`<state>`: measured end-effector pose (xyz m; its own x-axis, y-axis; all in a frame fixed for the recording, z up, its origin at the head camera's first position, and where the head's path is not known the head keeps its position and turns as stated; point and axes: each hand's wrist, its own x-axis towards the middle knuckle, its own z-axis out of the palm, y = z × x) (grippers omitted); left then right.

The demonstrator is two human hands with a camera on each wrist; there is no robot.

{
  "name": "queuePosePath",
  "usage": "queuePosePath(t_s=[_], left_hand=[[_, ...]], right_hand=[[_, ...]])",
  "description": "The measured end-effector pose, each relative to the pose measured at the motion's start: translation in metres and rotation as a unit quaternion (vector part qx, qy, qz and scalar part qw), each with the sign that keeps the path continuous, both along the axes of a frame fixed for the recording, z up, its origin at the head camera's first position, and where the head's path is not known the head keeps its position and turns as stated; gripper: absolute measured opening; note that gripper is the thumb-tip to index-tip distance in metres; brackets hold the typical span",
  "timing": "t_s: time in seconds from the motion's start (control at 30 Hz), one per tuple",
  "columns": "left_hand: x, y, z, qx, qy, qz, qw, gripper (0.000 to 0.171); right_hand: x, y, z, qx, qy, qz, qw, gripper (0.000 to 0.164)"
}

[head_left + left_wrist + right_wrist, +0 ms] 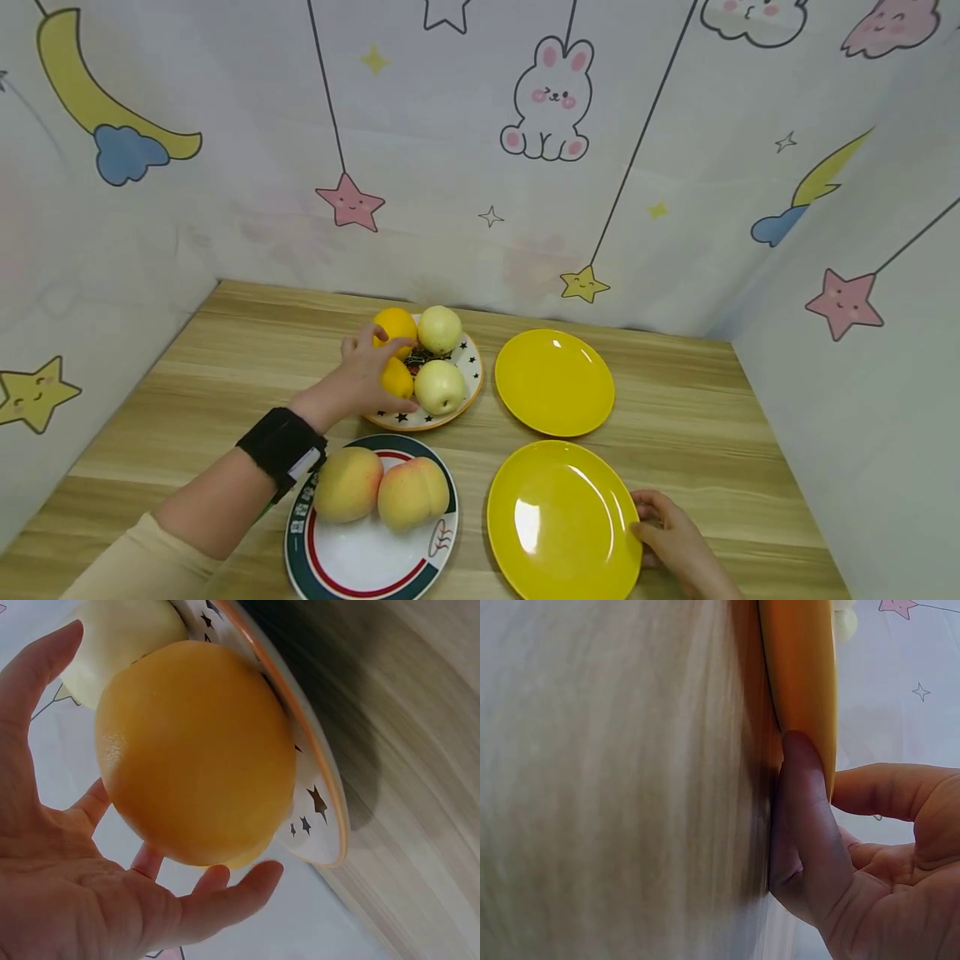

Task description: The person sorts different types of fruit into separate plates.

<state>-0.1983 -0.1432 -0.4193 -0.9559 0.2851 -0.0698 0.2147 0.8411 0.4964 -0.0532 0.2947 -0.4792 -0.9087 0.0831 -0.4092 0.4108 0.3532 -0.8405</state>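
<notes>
My left hand (366,372) reaches over the left side of a star-patterned plate (471,367), its fingers spread around the nearer orange (397,378). In the left wrist view this orange (196,754) fills the space before the palm, thumb and fingers loosely about it. Behind it on the same plate sit another orange (394,320) and a pale yellow-green pear-like fruit (439,329), with a second such fruit (440,387) in front. At the lower right, my right hand (671,537) pinches the rim of the nearer yellow plate (562,521), thumb and fingers on opposite faces in the right wrist view.
A green-rimmed plate (367,567) with two peaches (348,485) stands below my left forearm. Another yellow plate (555,382) lies behind the one at my right hand. Printed cloth walls (450,125) border the wooden table (690,400) at the back and sides.
</notes>
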Motion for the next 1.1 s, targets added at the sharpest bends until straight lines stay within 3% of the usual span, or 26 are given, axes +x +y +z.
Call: queuePosePath(t_s=[0.57,0.87,1.1], left_hand=[[-0.006,0.006,-0.01,-0.029,-0.001,0.009,0.9995,0.066],[-0.011,0.007,-0.013,-0.014,0.002,0.025,0.9996,0.061],[-0.009,0.005,-0.014,-0.002,-0.009,0.031,0.9995,0.058]], right_hand=[[-0.001,0.001,-0.002,-0.001,-0.005,0.003,1.0,0.042],[-0.002,0.003,0.0,-0.011,0.004,0.011,1.0,0.042],[-0.002,0.0,-0.001,-0.002,-0.007,-0.008,1.0,0.041]])
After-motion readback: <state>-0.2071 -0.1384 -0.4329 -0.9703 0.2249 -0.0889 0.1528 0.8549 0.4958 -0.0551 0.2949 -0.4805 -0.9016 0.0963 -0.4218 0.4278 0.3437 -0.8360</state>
